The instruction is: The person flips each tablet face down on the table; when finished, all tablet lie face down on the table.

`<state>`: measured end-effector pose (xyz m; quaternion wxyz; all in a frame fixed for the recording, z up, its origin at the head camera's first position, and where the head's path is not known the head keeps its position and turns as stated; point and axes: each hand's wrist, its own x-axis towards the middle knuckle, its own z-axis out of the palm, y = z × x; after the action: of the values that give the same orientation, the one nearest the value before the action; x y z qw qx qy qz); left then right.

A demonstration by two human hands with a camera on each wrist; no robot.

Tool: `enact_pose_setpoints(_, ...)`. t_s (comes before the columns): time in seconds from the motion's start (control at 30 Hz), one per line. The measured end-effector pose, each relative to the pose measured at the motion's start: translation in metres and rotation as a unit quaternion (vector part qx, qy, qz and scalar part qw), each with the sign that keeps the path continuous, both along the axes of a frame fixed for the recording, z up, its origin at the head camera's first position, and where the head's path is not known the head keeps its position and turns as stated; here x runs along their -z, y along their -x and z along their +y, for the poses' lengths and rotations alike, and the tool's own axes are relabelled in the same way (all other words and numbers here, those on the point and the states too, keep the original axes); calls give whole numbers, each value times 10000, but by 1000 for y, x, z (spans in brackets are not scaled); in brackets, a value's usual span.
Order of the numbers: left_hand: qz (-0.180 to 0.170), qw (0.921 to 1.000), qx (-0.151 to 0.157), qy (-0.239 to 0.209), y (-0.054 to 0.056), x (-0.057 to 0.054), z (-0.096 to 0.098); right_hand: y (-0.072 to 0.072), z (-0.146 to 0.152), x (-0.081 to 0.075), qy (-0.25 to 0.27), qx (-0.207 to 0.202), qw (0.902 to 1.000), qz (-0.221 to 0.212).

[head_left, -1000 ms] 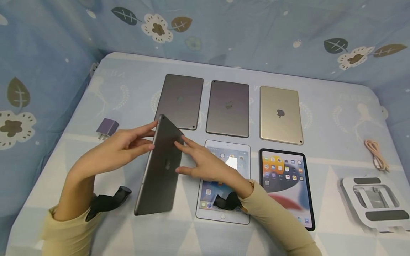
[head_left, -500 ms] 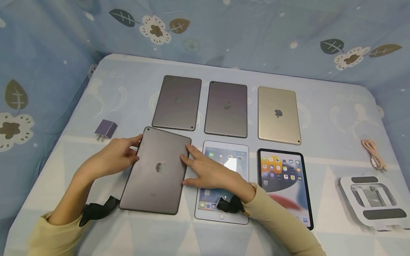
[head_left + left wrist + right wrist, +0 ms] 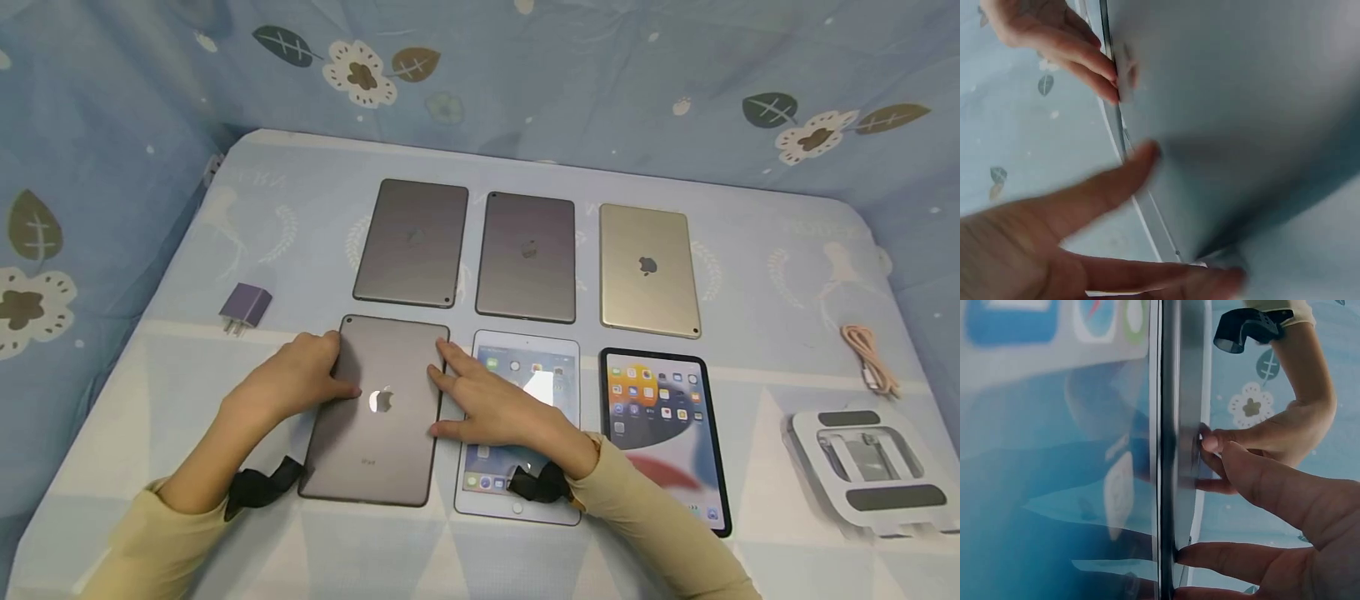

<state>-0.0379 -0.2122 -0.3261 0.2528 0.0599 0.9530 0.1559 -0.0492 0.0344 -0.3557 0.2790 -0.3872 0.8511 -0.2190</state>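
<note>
Blue cloth printed with leaves and flowers is hung behind and beside the table [image 3: 225, 208], which is covered by a pale blue sheet with faint patterns. Six tablets are laid out on it in two rows of three. In the far row, two grey tablets [image 3: 412, 242] [image 3: 527, 257] and a gold tablet [image 3: 648, 268] are set face down. In the near row, a grey tablet [image 3: 382, 417] is laid flat, face down, at the left, just beside a white tablet [image 3: 525, 367] with its screen lit, and a black-framed tablet [image 3: 667, 417] with a lit screen is placed at the right.

The near grey tablet is touched on both long edges. The left hand [image 3: 296, 383] is rested on its left edge, thumb laid on the back near the logo, fingers straight; its grip is loose and wide, and nothing is clasped. The right hand [image 3: 487, 400] is spread over the white tablet, its fingertips pressed against the grey tablet's right edge, the grip likewise wide and flat. In the right wrist view the fingers [image 3: 1260, 475] are seen against the thin dark edge. The left wrist view is blurred, and only fingers [image 3: 1104, 187] beside the grey back can be made out.

A purple charger plug [image 3: 245, 307] is seen left of the tablets, a pink cable [image 3: 870, 368] far right, and a white stand [image 3: 873, 471] near the right corner. A black strap is worn on each wrist below beige sleeves.
</note>
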Motion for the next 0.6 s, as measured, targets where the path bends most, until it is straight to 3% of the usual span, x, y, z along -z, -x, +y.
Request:
enact_pose_setpoints(0.17,120,9996,-40,260,-2,-2,8,-1,0,0,-34,41,10000,35)
enact_pose_setpoints(0.33,905,9949,11,451,-3,-1,25,1,7,2,45,219,9997,64)
enact_pose_setpoints(0.47,1434,9888,335,260,-1,2,49,6,23,6,234,606,9977,170)
enact_pose_setpoints(0.6,1497,9848,851,239,4,9,78,12,43,9,238,1012,9939,356)
